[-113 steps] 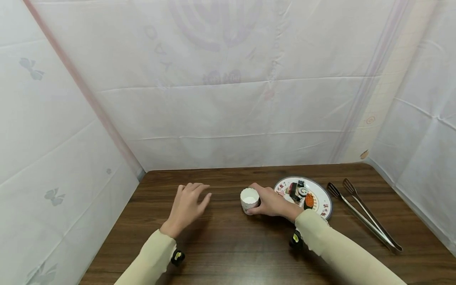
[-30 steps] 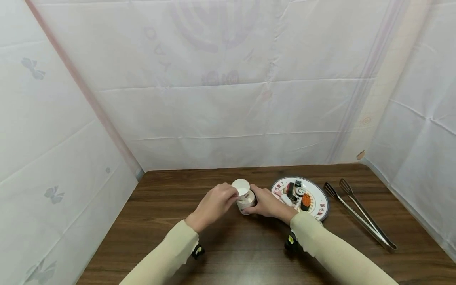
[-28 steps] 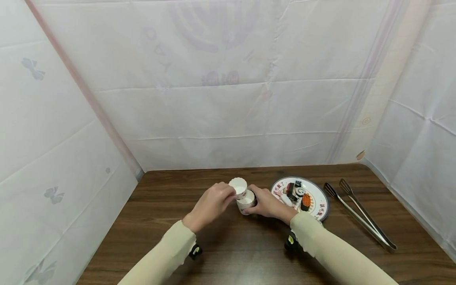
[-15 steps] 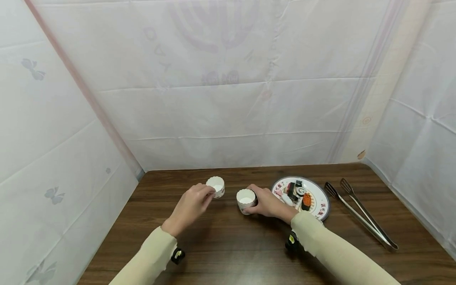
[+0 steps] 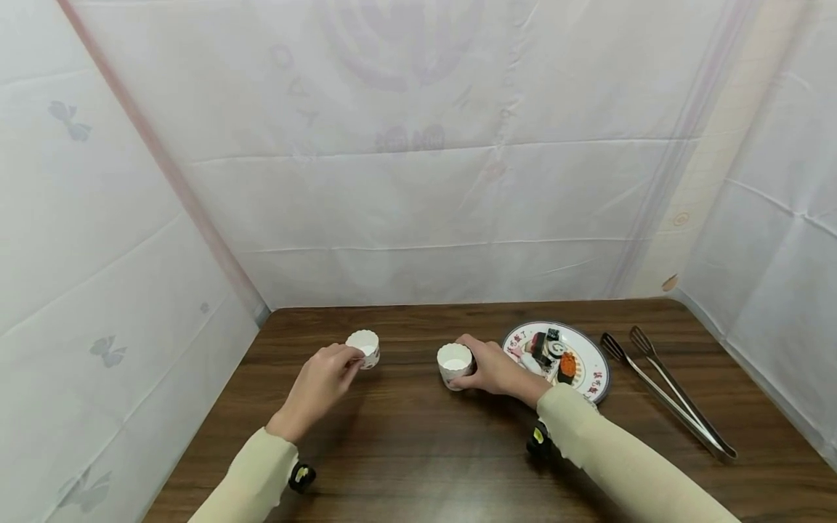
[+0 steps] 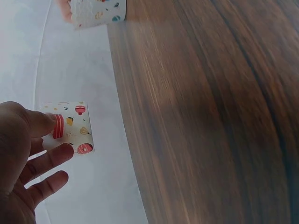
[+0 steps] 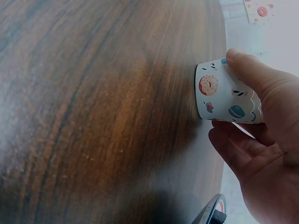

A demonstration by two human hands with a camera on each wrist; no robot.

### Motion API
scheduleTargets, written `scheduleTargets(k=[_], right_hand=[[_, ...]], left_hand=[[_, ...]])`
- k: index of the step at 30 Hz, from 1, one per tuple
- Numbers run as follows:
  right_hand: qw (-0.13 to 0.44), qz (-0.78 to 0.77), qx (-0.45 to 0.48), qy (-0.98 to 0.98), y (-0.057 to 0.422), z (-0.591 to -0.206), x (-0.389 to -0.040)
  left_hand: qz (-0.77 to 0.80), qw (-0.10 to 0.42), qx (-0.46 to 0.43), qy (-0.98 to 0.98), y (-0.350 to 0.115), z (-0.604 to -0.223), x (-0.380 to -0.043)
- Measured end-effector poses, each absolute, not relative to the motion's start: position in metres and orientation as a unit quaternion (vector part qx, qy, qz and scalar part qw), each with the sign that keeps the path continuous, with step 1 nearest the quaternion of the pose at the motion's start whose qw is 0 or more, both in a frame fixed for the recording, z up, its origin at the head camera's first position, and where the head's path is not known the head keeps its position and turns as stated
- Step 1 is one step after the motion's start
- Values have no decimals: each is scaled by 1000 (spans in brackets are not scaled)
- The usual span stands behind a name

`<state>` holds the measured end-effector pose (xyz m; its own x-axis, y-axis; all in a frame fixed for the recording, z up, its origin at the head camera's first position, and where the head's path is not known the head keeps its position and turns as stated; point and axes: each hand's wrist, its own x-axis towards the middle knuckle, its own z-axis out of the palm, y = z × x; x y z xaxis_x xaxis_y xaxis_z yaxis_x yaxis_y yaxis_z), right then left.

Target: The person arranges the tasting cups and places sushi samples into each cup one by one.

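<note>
In the head view my left hand [image 5: 319, 385] pinches a white scalloped paper baking cup [image 5: 368, 351] by its rim, off to the left. The left wrist view shows this cup's red and yellow print [image 6: 70, 127], raised above the table, with thumb and fingers on its side. My right hand [image 5: 498, 369] grips a second paper baking cup [image 5: 453, 369], which stands upright on the table. Its donut print [image 7: 208, 85] shows in the right wrist view. Both cups have their openings up; nothing shows inside them.
A round plate [image 5: 591, 359] with several pieces of sushi [image 5: 567, 365] sits right behind my right forearm. Metal tongs [image 5: 673, 405] lie at the far right of the brown wooden table [image 5: 418, 457]. White cloth walls [image 5: 418, 218] close off the back and sides.
My left hand, empty at first, has drawn one cup up out of the other and carried it left. My right hand has stayed around the other cup.
</note>
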<state>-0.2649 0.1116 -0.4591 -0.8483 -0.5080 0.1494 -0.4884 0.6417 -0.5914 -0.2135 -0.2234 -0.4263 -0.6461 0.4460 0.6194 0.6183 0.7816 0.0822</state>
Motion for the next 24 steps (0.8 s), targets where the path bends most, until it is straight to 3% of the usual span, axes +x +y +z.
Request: scheduleTargets(k=[24], right_hand=[[14, -314, -278, 908, 111, -456, -264]], left_hand=[[-127, 269, -243, -923, -277, -446, -201]])
